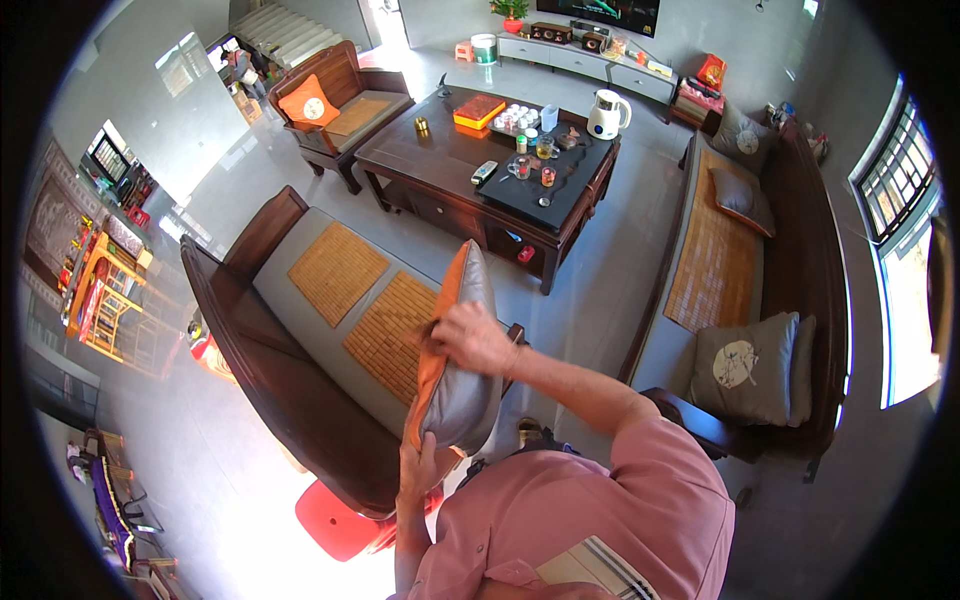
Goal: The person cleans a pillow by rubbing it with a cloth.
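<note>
An orange and grey cushion (457,397) stands on edge before me, its orange face turned left and its grey side towards me. My left hand (420,465) grips the cushion's lower edge. Over the cushion's upper part reaches my right hand (471,337), blurred, with its fingers bent at the orange face; whether they hold anything does not show. Just beyond, a wooden sofa (300,382) carries a grey seat pad and woven bamboo mats (394,334), partly hidden by the cushion.
Ahead stands a dark wooden tea table (420,150) with cups, a remote control and a white electric kettle (609,114). A long sofa (806,247) with cushions is on the right. A red plastic stool (337,520) stands behind the near sofa. Another person (244,69) bends far back left.
</note>
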